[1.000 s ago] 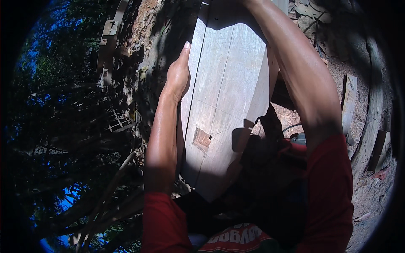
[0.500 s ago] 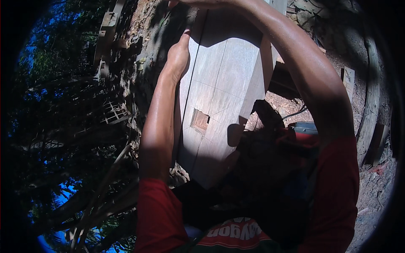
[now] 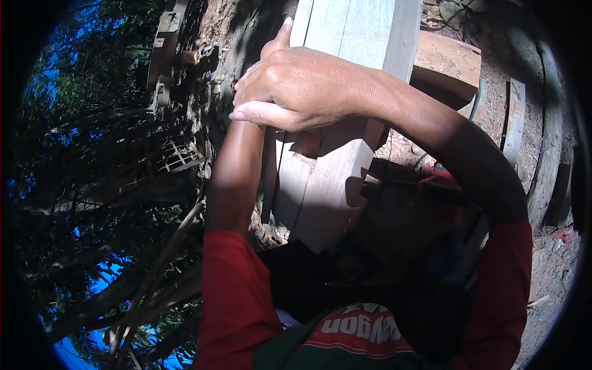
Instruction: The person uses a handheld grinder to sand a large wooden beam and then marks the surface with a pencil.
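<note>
Fingers of the right hand (image 3: 302, 89) are clasped across the left hand (image 3: 275, 45) near its wrist; one left digit points forward beside the pale timber (image 3: 354, 37), the others are hidden, so I cannot tell their grip. That long timber runs beneath and beyond the fingers, with a thick wooden block (image 3: 453, 58) to their right and a smaller red object (image 3: 441, 175) rightward, nearer the body. Just bodyward of the right thumb's base, a notch (image 3: 306, 145) shows.

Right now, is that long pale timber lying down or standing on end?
Lying down: the timber stretches lengthwise away from the person, broad face upward.
</note>
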